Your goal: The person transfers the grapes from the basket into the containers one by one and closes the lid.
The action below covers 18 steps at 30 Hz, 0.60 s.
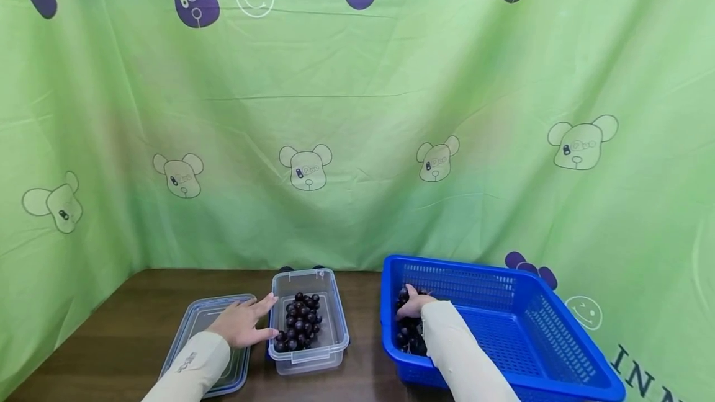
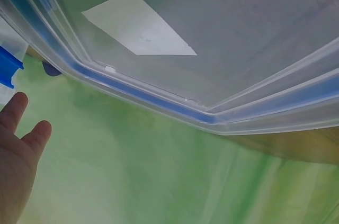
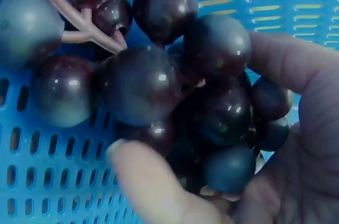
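In the head view my left hand (image 1: 241,322) has its fingers extended at the left rim of a clear plastic container (image 1: 329,361). A bunch of dark grapes (image 1: 301,321) lies inside that container. My right hand (image 1: 413,304) reaches into the left end of a blue plastic basket (image 1: 503,334). There it holds a second bunch of dark grapes (image 3: 140,83), thumb and fingers around the berries, with a pale stem showing in the right wrist view. Some of the bunch is hidden behind the hand and sleeve.
Left of the container, a clear lid (image 1: 237,371) with a blue seal lies partly under the left forearm; it fills much of the left wrist view. All stand on a brown wooden table (image 1: 123,327). A green printed cloth (image 1: 357,216) hangs behind.
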{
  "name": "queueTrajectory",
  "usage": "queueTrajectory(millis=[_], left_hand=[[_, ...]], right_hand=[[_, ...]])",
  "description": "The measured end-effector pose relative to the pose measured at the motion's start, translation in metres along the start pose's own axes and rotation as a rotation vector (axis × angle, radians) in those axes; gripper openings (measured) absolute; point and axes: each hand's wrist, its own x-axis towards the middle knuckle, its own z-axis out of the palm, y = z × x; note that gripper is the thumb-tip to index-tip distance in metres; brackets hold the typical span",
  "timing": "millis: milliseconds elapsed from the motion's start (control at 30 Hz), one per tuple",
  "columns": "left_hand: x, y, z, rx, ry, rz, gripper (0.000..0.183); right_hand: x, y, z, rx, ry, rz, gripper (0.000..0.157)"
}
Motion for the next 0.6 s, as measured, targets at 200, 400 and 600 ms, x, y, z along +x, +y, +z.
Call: queueTrajectory(millis=[200, 400, 600], left_hand=[[-0.0013, 0.0030, -0.0023, 0.001, 0.003, -0.011, 0.071], [0.0023, 0.0038, -0.0019, 0.010, 0.012, -0.008, 0.071], [0.0024, 0.0004, -0.0011, 0.010, 0.020, 0.003, 0.072]], right_hand=[[-0.0032, -0.0053, -0.0034, -0.037, 0.017, -0.001, 0.090], [-0.0047, -0.0063, -0.0059, -0.031, 0.024, 0.003, 0.082], [-0.0025, -0.0034, -0.0062, -0.032, 0.042, -0.020, 0.077]])
